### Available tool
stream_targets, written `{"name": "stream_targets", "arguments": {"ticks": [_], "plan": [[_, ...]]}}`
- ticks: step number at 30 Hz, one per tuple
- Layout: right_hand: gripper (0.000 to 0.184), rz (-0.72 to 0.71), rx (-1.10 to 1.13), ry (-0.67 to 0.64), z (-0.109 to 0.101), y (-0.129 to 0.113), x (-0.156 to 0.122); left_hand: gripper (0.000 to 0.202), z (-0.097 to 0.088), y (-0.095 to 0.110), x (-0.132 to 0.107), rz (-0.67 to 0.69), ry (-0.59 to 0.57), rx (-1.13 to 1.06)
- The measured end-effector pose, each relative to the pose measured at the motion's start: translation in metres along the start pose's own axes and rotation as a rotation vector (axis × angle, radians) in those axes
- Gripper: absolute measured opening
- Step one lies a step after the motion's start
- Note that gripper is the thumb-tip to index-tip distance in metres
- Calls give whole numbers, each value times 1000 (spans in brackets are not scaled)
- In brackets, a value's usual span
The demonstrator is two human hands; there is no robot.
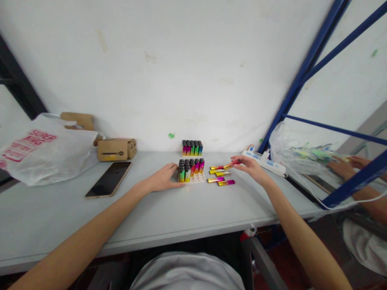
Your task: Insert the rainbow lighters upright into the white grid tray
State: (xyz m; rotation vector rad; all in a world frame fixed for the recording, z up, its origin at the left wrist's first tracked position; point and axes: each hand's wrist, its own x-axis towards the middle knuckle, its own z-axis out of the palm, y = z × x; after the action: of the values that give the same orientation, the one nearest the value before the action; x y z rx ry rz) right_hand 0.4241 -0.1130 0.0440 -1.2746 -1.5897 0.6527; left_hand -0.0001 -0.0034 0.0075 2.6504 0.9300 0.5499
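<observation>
My left hand (163, 177) curves around the left side of a white tray (198, 179) holding upright lighters (188, 168), thumb at the front and fingers behind. The lighters are shiny, multicoloured and black-topped; the tray's front right slots are bare. Between the thumb and fingers of my right hand (250, 167) is a red and yellow lighter (231, 164), lying nearly level. Below and left of it, several loose lighters (216, 180) lie flat on the table, yellow, pink and purple. Behind the tray stands a second block of upright lighters (192, 148).
Left on the grey table (169, 217) are a phone (109, 179), a cardboard box (116, 149) and a white plastic bag (51, 149). A power strip (267, 163) lies right, by a blue metal frame (290, 92). Beyond it another pair of hands (343, 166) shows, perhaps reflected.
</observation>
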Motion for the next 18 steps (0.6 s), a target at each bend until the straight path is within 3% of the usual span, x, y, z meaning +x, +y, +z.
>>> {"name": "stream_targets", "arguments": {"ticks": [4,7,12,15,18], "plan": [[54,59,321,-18,31,-22,26,77,1,-2,0,-2,4,-1],[53,60,436,-39,57,-39,49,77,1,-2,0,-16,-7,6],[60,17,448,-106,94,-48,68,73,1,1,-2,-24,-7,-3],[59,64,399,-137,109,-38,62,73,0,2,-3,-14,-5,-15],[58,73,293,-81,119,-26,51,74,0,1,-3,-3,-6,-14]]}}
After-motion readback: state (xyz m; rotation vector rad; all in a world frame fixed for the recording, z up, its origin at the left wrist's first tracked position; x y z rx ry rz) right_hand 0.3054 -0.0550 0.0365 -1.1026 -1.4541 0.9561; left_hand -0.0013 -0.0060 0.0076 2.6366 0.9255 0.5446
